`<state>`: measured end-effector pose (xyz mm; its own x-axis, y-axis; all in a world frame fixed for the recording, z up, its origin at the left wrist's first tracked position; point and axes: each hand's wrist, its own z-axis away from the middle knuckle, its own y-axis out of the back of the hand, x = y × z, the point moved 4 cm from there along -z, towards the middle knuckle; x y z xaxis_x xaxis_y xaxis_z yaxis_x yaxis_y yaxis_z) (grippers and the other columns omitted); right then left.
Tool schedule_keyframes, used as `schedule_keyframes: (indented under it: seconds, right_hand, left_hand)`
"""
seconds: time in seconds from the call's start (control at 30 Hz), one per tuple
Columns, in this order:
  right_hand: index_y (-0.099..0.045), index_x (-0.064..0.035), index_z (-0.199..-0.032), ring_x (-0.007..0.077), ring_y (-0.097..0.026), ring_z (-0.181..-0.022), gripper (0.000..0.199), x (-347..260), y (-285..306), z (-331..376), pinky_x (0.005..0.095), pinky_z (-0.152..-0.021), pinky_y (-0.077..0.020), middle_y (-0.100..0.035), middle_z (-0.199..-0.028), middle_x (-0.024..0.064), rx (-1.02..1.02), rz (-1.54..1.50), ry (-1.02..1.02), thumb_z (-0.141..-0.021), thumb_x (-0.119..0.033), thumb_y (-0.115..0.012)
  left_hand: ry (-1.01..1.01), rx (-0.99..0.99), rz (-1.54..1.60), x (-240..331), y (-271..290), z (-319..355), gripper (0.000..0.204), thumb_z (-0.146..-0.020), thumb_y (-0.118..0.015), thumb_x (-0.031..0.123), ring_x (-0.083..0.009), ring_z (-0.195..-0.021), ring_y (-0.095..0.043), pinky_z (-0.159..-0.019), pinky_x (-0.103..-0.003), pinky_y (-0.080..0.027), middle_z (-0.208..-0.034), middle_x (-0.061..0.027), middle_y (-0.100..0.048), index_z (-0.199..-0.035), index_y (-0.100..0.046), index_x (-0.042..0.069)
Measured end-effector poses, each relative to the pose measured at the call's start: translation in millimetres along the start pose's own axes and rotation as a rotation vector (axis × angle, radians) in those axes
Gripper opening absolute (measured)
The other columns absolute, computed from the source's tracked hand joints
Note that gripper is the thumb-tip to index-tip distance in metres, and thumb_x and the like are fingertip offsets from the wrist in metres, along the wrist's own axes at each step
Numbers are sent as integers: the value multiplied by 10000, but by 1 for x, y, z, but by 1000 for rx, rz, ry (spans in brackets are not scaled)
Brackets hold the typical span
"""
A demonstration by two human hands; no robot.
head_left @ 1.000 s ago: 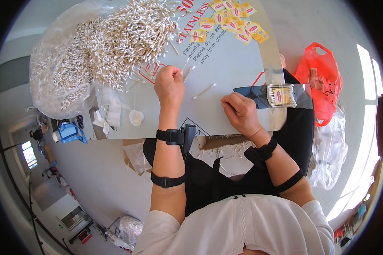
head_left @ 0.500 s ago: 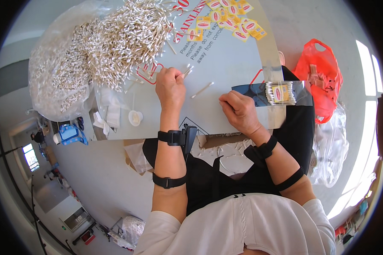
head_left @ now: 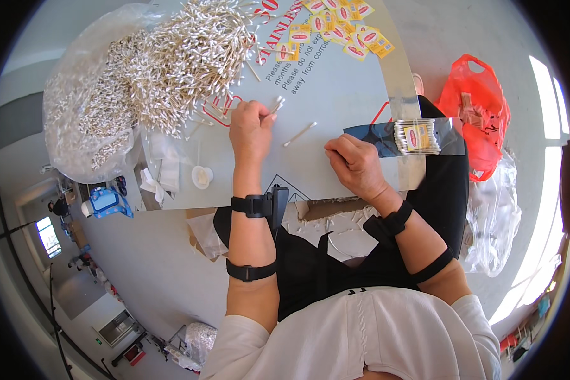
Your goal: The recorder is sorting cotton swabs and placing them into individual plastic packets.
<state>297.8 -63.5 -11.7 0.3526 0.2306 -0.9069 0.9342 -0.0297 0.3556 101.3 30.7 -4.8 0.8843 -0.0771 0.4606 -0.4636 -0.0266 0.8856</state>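
Observation:
My left hand (head_left: 250, 134) is closed around a few cotton swabs (head_left: 278, 103), whose white tips stick out past the thumb and forefinger. On the grey table one loose cotton swab (head_left: 299, 134) lies between my hands. My right hand (head_left: 357, 167) rests near the table's right side with its fingers curled; whatever they may hold is hidden. Just beyond it, a flat row of swabs with a yellow label card (head_left: 416, 137) sits on a dark strip (head_left: 378, 137). A large heap of cotton swabs (head_left: 196, 57) lies farther left, spilling from a clear plastic bag (head_left: 60, 107).
Several yellow label cards (head_left: 342, 28) are scattered at the far side. A small white cup (head_left: 201, 177) and a blue packet (head_left: 107, 201) are near the left edge. Off the right edge hangs a red plastic bag (head_left: 481, 95). Below the front edge, a box (head_left: 329, 210) holds loose swabs.
My left hand has shifted very slightly, still with the cotton swabs in it. The right hand stays almost where it was, and the loose swab has not moved.

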Motion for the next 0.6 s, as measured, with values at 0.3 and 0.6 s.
schedule_keyframes:
  seconds: [0.3, 0.6]
  right_hand:
    - [-583, -20, -811, 309, -586, -635, 57, 1, 1, 1, 363, -550, -471, -580, -730, 115, 7, -15, 3, -764, 3, -603]
    - [-581, -24, -823, 303, -586, -630, 72, 1, 1, 0, 354, -556, -472, -574, -734, 115, -33, 19, -11, -762, -4, -613]
  left_hand:
    - [-192, -138, 142, 45, -14, 9, 129, -720, -686, 57, -294, -800, -534, -696, -384, -441, -801, -90, -549, -763, -565, 43]
    - [195, 23, -324, 27, -4, -97, 391, -754, -695, 416, -245, -770, -659, -705, -426, -487, -805, -157, -674, -867, -686, 42]
